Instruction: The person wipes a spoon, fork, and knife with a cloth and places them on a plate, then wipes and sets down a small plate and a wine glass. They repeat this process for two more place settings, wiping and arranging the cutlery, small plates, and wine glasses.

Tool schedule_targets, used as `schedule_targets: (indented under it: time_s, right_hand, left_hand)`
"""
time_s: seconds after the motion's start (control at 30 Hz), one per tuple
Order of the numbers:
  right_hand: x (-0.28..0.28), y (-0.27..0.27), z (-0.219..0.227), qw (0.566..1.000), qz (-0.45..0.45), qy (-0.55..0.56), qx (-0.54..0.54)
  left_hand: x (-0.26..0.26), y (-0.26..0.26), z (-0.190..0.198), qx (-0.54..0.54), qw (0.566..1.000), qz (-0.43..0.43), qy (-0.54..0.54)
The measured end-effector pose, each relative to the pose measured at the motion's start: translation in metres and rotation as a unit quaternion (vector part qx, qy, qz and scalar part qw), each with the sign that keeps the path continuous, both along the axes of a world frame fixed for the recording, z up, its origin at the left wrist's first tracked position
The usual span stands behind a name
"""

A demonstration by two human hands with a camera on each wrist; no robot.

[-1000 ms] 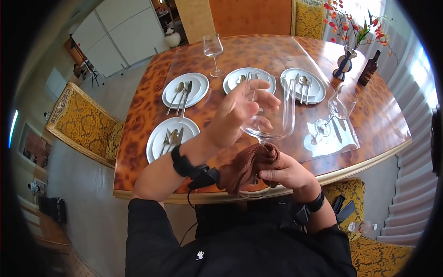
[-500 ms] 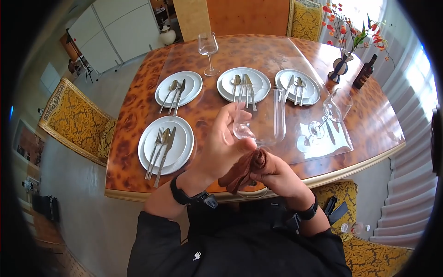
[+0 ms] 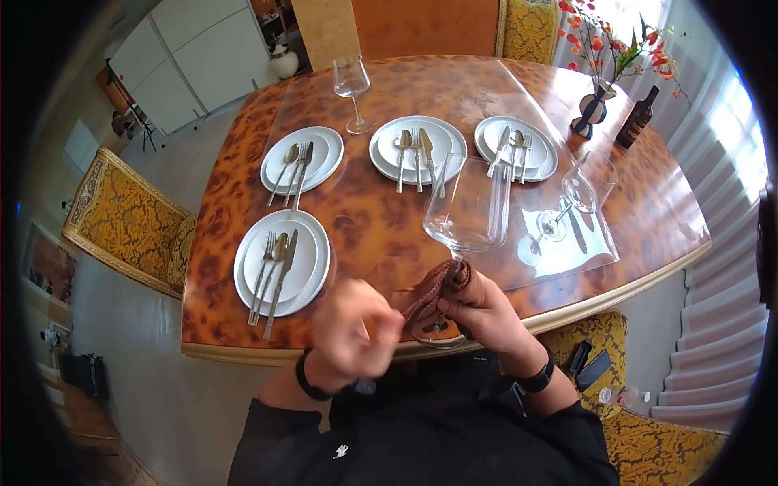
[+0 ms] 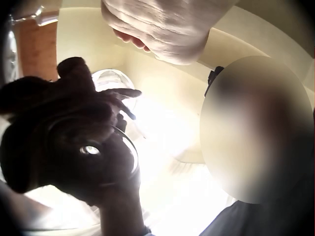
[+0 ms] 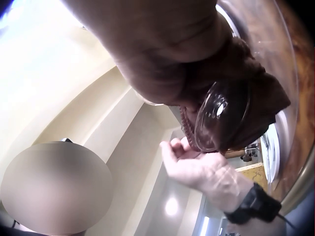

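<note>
The wine glass (image 3: 468, 212) stands upright above the right hand (image 3: 478, 312), which grips its stem and foot through a brown cloth (image 3: 433, 293) bunched round them; the bowl rises clear of the fingers, over the near edge of the desk (image 3: 381, 219). From the right wrist view the round foot of the glass (image 5: 219, 115) shows pressed into the cloth (image 5: 256, 105) under the palm. The left hand (image 3: 352, 328) is just to the left of the cloth and below the bowl, apart from the glass, its fingers loosely curled with the tips at the hanging edge of the cloth; whether they pinch it I cannot tell.

Beyond the right hand, to its right, a second glass (image 3: 583, 190) lies tipped on a clear mat (image 3: 567, 243). Left of the left hand sits a white plate (image 3: 312, 267) bearing cutlery; three more set plates (image 3: 454, 146) lie farther out, with an upright glass (image 3: 351, 85) behind them. A vase (image 3: 590, 109) and a dark bottle (image 3: 634, 120) stand at the far right.
</note>
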State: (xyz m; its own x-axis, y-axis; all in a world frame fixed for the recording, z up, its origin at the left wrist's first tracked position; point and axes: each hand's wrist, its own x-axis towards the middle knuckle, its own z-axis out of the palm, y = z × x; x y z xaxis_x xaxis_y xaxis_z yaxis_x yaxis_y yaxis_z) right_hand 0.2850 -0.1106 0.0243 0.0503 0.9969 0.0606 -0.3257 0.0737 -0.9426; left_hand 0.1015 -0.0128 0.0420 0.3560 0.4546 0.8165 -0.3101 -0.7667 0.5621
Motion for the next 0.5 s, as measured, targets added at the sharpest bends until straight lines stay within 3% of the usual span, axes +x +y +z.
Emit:
schedule_targets:
  time_s: [0.07,0.17,0.27,0.4,0.5]
  right_hand:
    - [-0.004,0.005,-0.004,0.999,-0.034,-0.004,0.008]
    - [-0.012,0.014,-0.016,0.997,-0.073,0.005,0.024]
    - [-0.018,0.019,-0.027,0.994,-0.1,0.051,0.01]
    - [-0.012,0.014,-0.022,0.986,-0.087,0.118,-0.082]
    - [-0.018,0.015,-0.018,0.966,-0.085,0.239,-0.053]
  left_hand:
    - [0.006,-0.021,0.008,0.149,0.982,-0.01,0.12]
    - [0.016,-0.034,-0.006,0.133,0.952,0.1,0.258]
    - [0.015,-0.036,-0.017,0.115,0.932,0.142,0.314]
    - [0.019,-0.032,-0.026,0.029,0.923,0.133,0.361]
    - [0.018,-0.022,-0.018,-0.063,0.904,0.107,0.409]
